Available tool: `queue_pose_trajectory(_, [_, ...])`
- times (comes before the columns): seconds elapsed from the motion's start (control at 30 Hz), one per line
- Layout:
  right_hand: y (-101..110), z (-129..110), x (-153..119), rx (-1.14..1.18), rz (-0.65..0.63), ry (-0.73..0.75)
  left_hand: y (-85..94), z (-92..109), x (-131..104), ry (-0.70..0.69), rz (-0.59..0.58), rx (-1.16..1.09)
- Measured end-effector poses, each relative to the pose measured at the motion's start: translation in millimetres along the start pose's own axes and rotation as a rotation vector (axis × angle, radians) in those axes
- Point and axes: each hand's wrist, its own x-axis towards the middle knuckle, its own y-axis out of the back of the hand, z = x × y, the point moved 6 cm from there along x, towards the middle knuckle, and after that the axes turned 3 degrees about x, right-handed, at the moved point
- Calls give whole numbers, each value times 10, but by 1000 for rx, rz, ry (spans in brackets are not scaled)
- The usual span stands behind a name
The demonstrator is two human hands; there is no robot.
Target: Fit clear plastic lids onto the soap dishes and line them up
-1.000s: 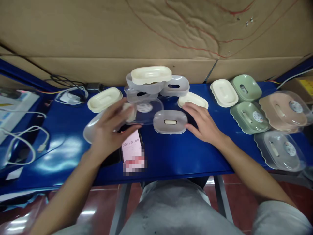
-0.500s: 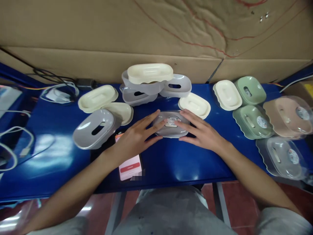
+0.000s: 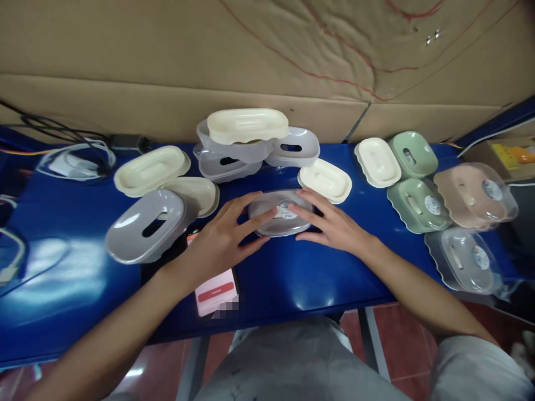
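Note:
A grey oval plastic box (image 3: pixel 281 226) with a clear lid and a round printed sticker lies at the middle of the blue table. My left hand (image 3: pixel 228 231) grips its left end, thumb at the near edge and the fingers spread over the top toward the sticker. From the other end my right hand (image 3: pixel 334 223) holds it in the same way, with its index fingertip by the sticker. Just beyond the right hand lies a cream oval tray (image 3: pixel 325 181). A phone (image 3: pixel 215 292) with a lit screen rests partly under my left forearm.
Grey slotted covers (image 3: pixel 137 223) and cream trays (image 3: pixel 152 170) lie at left. Another cream tray (image 3: pixel 248 125) tops a grey stack at the back. Green boxes (image 3: pixel 418 206), a pink box (image 3: pixel 468 192) and a clear-lidded grey box (image 3: pixel 462 259) stand at right. Cables (image 3: pixel 75 164) lie far left.
The view has turned slightly, so the things on the table appear farther left. Both hands keep nearly the same hold on the grey box.

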Motion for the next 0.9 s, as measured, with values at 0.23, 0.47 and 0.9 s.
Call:
queue_pose_trajectory(0.23, [69, -114, 27, 9, -123, -124, -5, 20, -14, -5, -62, -76])
queue_pose_trajectory(0.47, [380, -276, -354, -62, -145, -297, -89, 69, -63, -21, -172, -26])
queue_pose_trajectory(0.9, [639, -359, -1440, -358, 126, -791, -205, 113, -92, -103, -231, 50])
